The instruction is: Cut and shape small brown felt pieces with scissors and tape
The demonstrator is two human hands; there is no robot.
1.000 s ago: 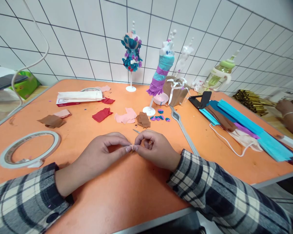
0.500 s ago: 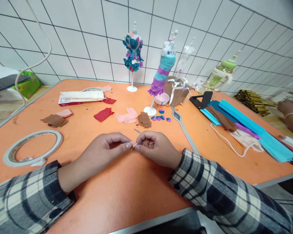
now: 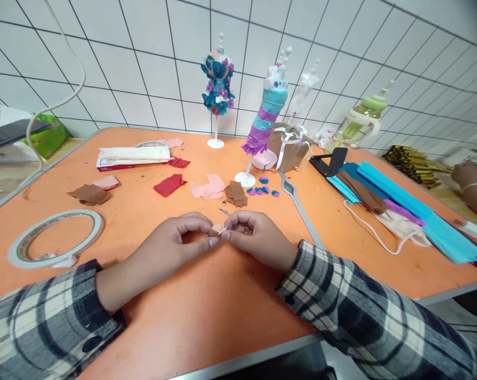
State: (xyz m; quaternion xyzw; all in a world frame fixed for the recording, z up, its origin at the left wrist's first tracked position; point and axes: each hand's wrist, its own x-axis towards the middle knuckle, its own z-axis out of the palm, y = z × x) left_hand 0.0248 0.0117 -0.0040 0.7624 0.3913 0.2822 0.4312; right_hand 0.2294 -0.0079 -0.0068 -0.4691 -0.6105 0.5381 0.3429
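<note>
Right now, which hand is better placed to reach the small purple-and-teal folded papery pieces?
Probably the right hand: it lies nearer the small purple-and-teal pieces than the left hand. Both hold the tiny pink-and-brown papery scrap, so the right might first let go.

1. Left sleeve (image 3: 44,322): plaid in black, grey and off-white, broad bands crossed by thin lines.
2. Left cuff (image 3: 90,298): dark toward its rim, with a dark button (image 3: 90,344).
3. Right sleeve (image 3: 357,301): matching plaid, loose and creased where it crosses the near edge of the table (image 3: 206,311).
4. Right cuff (image 3: 301,266): checked right up to the wrist.
5. Left hand (image 3: 170,240) and right hand (image 3: 262,240): bare.
</note>
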